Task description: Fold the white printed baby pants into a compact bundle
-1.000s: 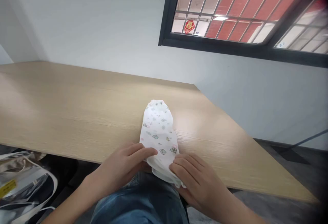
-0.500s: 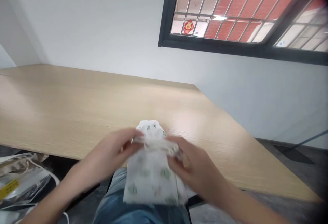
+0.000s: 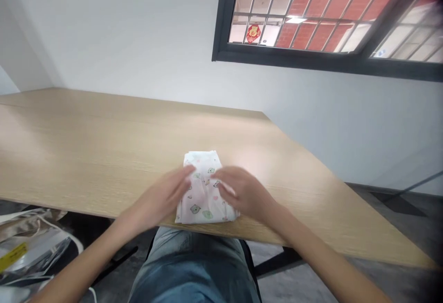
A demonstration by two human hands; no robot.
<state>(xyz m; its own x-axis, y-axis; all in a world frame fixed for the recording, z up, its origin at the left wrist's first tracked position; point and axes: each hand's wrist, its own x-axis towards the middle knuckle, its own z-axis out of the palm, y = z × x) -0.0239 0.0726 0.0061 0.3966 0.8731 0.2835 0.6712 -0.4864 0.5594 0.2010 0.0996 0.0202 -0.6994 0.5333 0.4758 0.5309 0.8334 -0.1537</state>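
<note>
A folded white cloth (image 3: pixel 202 201), printed with small green animal faces and pink shapes, lies flat near the front edge of the table. My left hand (image 3: pixel 168 191) is over its left side, fingers extended, thumb a little apart, a bit blurred. Over the right side hovers my right hand (image 3: pixel 244 192), its fingers loosely bent with a gap between thumb and forefinger. Neither hand appears to grip the cloth; whether the fingertips touch it I cannot tell.
The light wood table (image 3: pixel 104 141) runs along a white wall, with its angled end at the right. Bags with a white cord (image 3: pixel 38 243) are below the table at the lower left. A barred window (image 3: pixel 304 16) is above.
The cloth's near part, which hung over the table edge in my hands, has been folded up onto the table. Both hands have let go of it.
</note>
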